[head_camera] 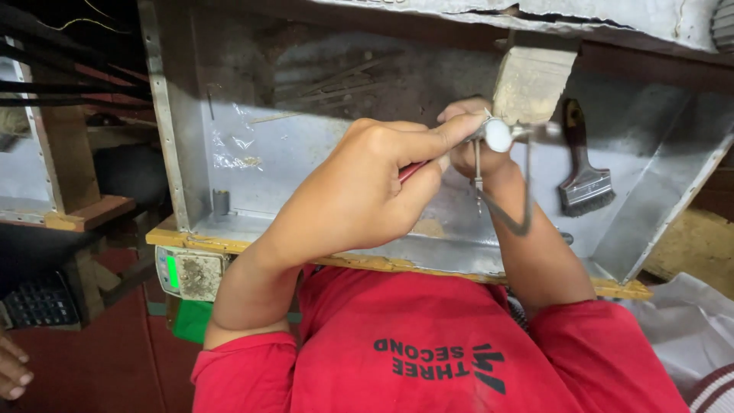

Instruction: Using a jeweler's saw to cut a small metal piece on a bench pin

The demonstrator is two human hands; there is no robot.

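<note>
One sheet-metal tray [252, 153] is being seen as the largest thing, its dull grey walls rising at the back and its right wall slanting outward; it is being carried by one wooden-edged desk [183, 241], of which only the yellowish front rim is showing. One pale wooden block [530, 80] is being seen jutting down over the tray from above. One brush [585, 180] with a dark handle and dark bristles is being rested against the tray's back wall, well right of the hands. One small scale [191, 274] with a green lit display is being seen under the desk's front edge on the left.

Two hands are being held together in front of the block. The left hand [367, 187] is being closed in a pinch around one thin red-handled tool [413, 170], whose tip is being pointed toward the other hand. The right hand [478, 141] is being curled shut around one small silvery metal piece [498, 136] with a round white face; one thin metal pin [479, 180] and one grey cord [524, 203] are being seen hanging from it.

The room is being seen as dim, with dark wooden frames [73, 160] at the left and one other person's fingers [11, 367] at the lower left corner.
</note>
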